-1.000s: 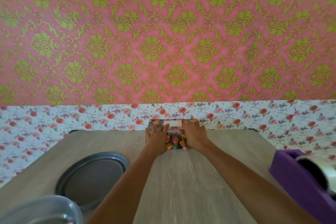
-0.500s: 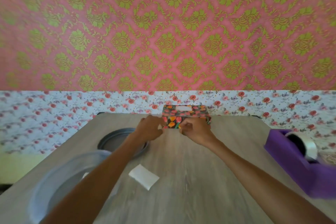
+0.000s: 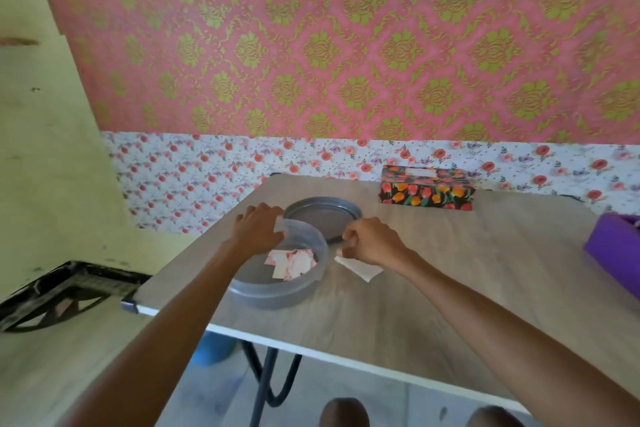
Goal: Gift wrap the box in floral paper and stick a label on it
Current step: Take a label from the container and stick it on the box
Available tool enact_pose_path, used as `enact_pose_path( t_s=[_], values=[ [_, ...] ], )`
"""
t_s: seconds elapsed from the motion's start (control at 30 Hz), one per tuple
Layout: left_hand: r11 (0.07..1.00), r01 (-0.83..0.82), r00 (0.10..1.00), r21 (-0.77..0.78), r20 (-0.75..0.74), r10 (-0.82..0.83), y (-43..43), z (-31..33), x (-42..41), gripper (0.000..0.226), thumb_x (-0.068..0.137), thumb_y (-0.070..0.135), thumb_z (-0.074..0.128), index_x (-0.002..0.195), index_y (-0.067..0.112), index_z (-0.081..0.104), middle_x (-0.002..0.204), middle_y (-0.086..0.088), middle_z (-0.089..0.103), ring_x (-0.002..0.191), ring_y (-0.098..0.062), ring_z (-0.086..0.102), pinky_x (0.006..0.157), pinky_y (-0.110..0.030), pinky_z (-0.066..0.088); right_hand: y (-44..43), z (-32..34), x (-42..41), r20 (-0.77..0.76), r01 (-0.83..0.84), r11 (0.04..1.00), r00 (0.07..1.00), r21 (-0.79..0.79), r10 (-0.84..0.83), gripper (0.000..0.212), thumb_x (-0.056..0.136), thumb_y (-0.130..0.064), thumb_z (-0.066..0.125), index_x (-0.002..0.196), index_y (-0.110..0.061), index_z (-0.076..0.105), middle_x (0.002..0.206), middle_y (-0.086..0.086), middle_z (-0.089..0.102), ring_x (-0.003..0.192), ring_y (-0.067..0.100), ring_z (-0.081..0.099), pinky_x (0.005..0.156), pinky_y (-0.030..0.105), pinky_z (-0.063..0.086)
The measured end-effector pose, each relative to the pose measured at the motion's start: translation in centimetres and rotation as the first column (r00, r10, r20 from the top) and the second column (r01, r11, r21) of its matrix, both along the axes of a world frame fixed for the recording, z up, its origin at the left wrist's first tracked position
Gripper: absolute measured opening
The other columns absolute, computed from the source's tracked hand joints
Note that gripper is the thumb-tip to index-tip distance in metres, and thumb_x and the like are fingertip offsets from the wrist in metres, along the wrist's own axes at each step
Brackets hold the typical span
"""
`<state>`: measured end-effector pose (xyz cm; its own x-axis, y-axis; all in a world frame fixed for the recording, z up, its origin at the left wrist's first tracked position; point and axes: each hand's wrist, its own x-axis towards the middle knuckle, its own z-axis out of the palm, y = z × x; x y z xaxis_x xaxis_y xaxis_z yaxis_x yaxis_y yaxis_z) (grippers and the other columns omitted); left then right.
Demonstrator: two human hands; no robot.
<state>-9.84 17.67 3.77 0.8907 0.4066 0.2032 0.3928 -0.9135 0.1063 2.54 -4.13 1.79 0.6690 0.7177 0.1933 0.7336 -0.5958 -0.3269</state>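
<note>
The gift box (image 3: 426,188), wrapped in dark paper with orange and red tulips, lies at the table's far edge with a white label (image 3: 420,172) on its top. Both hands are away from it. My left hand (image 3: 258,229) grips the far left rim of a clear round plastic container (image 3: 277,291) that holds several paper scraps (image 3: 291,262). My right hand (image 3: 372,241) hovers with curled fingers just above a white paper scrap (image 3: 362,269) lying on the table, right of the container.
A grey round lid (image 3: 322,213) lies flat behind the container. A purple tape dispenser (image 3: 616,250) stands at the right edge. The wooden table (image 3: 398,315) ends close on the left and near side; floral-papered wall runs behind.
Both hands left the gift box and came back toward me and left; the left one now grips the container's rim, the right one is over the white scrap. The view swung left.
</note>
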Motion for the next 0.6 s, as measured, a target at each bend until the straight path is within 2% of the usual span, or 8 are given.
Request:
enact_pose_path(
  t_s=[0.1,0.2,0.27,0.33,0.37,0.5,0.53,0.6],
  values=[
    [0.995,-0.079,0.997,-0.052,-0.019,0.078,1.4,-0.8,-2.0,0.050,0.096,0.038,0.057,0.142,0.021,0.045,0.135,-0.009,0.055,0.121,-0.030,0.054,0.101,-0.042,0.046,1.5,-0.6,-0.6,0.053,0.033,0.998,0.998,0.052,-0.036,0.023,0.085,-0.033,0.071,0.104,-0.020,0.069,0.104,-0.001,0.068,0.090,0.018,0.063,0.075,0.033,0.054],
    [0.981,-0.114,0.991,-0.154,0.059,0.124,2.1,-1.3,-3.0,0.037,0.097,0.024,0.056,0.134,0.022,0.053,0.115,-0.010,0.066,0.095,-0.025,0.064,0.079,-0.030,0.049,2.7,-1.0,-0.3,0.204,0.023,0.995,0.978,0.094,-0.042,0.028,0.085,-0.027,0.073,0.112,-0.020,0.069,0.116,-0.001,0.063,0.107,0.021,0.056,0.082,0.033,0.051],
    [0.960,-0.154,0.970,-0.232,0.147,0.191,2.6,-1.6,-3.5,0.033,0.094,0.011,0.053,0.124,0.023,0.062,0.106,-0.010,0.069,0.077,-0.023,0.062,0.063,-0.025,0.047,3.3,-1.1,-0.2,0.331,0.019,0.999,0.943,0.035,-0.030,0.009,0.088,-0.023,0.070,0.096,-0.019,0.073,0.102,0.000,0.067,0.099,0.022,0.059,0.075,0.030,0.048],
    [0.925,-0.185,0.947,-0.331,0.191,0.258,2.9,-1.6,-4.0,0.033,0.090,0.006,0.053,0.109,0.028,0.068,0.104,-0.008,0.070,0.071,-0.020,0.060,0.060,-0.024,0.049,3.6,-0.9,0.0,0.395,0.040,0.999,0.918,0.008,-0.040,0.010,0.089,-0.015,0.065,0.082,-0.018,0.071,0.084,0.002,0.069,0.084,0.022,0.063,0.068,0.028,0.046],
    [0.901,-0.195,0.935,-0.387,0.203,0.289,3.1,-1.6,-4.2,0.032,0.087,0.006,0.055,0.101,0.032,0.068,0.102,-0.006,0.070,0.071,-0.019,0.062,0.063,-0.026,0.053,3.7,-0.7,0.0,0.397,0.041,0.999,0.916,0.035,-0.052,0.007,0.089,-0.013,0.065,0.085,-0.017,0.070,0.083,0.002,0.069,0.081,0.022,0.064,0.068,0.028,0.048],
    [0.759,-0.177,0.874,-0.626,0.255,0.414,4.3,-1.9,-4.6,0.030,0.088,0.005,0.058,0.088,0.034,0.067,0.103,-0.004,0.069,0.074,-0.019,0.065,0.071,-0.034,0.059,4.8,1.8,0.5,0.268,-0.024,0.933,0.960,0.358,-0.078,0.012,0.093,-0.009,0.062,0.103,-0.014,0.059,0.093,0.000,0.066,0.085,0.016,0.064,0.068,0.025,0.052],
    [0.707,-0.141,0.854,-0.694,0.277,0.441,4.6,-2.0,-4.6,0.028,0.090,0.004,0.057,0.089,0.030,0.068,0.106,-0.008,0.068,0.074,-0.020,0.062,0.069,-0.032,0.057,5.2,2.8,0.2,0.227,-0.052,0.894,0.972,0.446,-0.057,0.009,0.095,-0.007,0.057,0.102,-0.013,0.057,0.092,-0.001,0.064,0.086,0.016,0.063,0.069,0.023,0.052],
    [0.594,-0.066,0.805,-0.802,0.309,0.507,4.8,-2.2,-4.4,0.026,0.091,0.002,0.054,0.093,0.023,0.069,0.114,-0.013,0.066,0.082,-0.023,0.060,0.072,-0.029,0.051,5.6,4.7,-0.7,0.178,-0.101,0.776,0.984,0.622,-0.015,0.010,0.098,-0.001,0.050,0.102,-0.009,0.056,0.089,-0.003,0.058,0.082,0.012,0.058,0.067,0.010,0.043]
  ],
)
